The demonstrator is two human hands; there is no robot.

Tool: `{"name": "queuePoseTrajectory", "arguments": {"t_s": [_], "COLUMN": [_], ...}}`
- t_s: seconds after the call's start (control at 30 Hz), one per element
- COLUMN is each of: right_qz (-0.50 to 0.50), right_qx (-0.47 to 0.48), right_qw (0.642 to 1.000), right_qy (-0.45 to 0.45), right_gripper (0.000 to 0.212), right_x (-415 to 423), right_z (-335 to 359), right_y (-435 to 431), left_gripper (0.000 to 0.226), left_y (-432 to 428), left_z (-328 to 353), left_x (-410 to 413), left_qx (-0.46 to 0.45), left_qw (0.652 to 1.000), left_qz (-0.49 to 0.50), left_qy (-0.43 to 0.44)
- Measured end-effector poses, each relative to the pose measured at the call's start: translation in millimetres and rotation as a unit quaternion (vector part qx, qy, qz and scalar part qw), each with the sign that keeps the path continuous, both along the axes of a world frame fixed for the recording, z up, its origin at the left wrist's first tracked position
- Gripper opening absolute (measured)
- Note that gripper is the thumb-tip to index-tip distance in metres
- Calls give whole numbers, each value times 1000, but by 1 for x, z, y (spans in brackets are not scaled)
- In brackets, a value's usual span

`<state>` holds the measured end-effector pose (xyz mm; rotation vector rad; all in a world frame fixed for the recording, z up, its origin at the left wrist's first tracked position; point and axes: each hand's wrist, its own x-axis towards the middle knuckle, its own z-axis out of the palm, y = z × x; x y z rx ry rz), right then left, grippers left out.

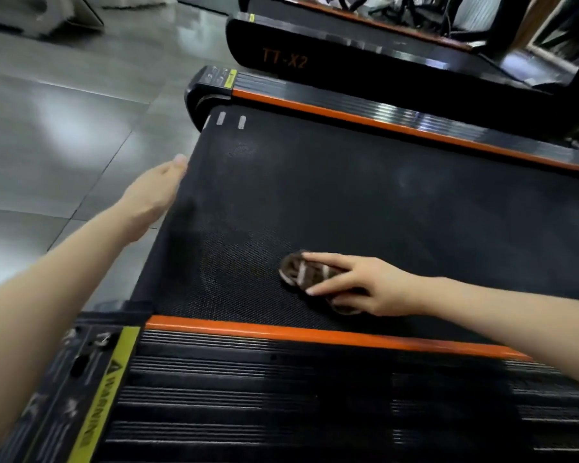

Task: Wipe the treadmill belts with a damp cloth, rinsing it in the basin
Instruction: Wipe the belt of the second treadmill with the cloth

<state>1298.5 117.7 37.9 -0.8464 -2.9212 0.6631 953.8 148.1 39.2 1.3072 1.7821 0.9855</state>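
Right hand (375,285) is pressing a bunched brown cloth with pale stripes (300,274) onto the treadmill belt (381,195). Fingers (318,259) are lying extended and spread over the cloth, not curling round it. The cloth is sitting on the near half of the belt, close to the near orange trim strip (281,333) but not touching it.

Left hand (151,198) is reaching to the belt's end edge, with the thumb tip showing at the edge. The other fingers are hiding behind the edge and blurring, so I can't tell whether they're gripping or loose.

The ribbed black side rail (281,396) is running under both forearms, with a yellow warning label (104,396) at its end. A second treadmill marked TT-X2 (284,58) is standing just beyond the far orange trim (381,123). Grey floor tiles (64,128) are showing on the left.
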Motion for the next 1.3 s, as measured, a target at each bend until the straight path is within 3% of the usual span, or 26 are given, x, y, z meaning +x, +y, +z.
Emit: {"name": "queuePoseTrajectory", "arguments": {"t_s": [0.1, 0.3, 0.5, 0.57, 0.7, 0.83, 0.93, 1.03, 1.17, 1.3], "right_qz": [8, 144, 240, 208, 7, -120, -164, -133, -104, -169], "right_qx": [26, 29, 5, 15, 42, 37, 38, 18, -100, -273], "right_qw": [999, 980, 966, 973, 994, 988, 983, 990, 989, 943], "right_qy": [38, 131, 94, 94, 102, 85, 69, 48, 6, 82], "right_gripper": [41, 36, 38, 38, 32, 32, 36, 41, 40, 49], "right_x": [-8, -150, -188, -191, -194, -195, -203, -207, -220, -272], "right_z": [-11, -29, -26, -21, -18, -29, -26, -19, 11, 80], "right_y": [-1, 10, 35, 62, 113, 98, 72, 39, -9, -35], "left_gripper": [52, 54, 56, 58, 53, 41, 35, 28, 11, 20], "left_y": [-8, -19, -48, -55, -63, -82, -108, -133, -159, -190], "left_z": [-2, 1, 13, 9, 5, 7, 10, 14, 41, 83], "left_x": [3, -4, -44, -53, -65, -82, -96, -109, -121, -126], "left_qx": [7, -45, -124, -150, -180, -176, -178, -174, -171, -175], "left_qw": [1000, 998, 985, 982, 974, 965, 956, 951, 937, 918], "left_qz": [-21, 42, 110, 91, 86, 131, 157, 186, 247, 283], "left_qy": [9, -21, -49, -75, -112, -144, -170, -176, -179, -215]}}
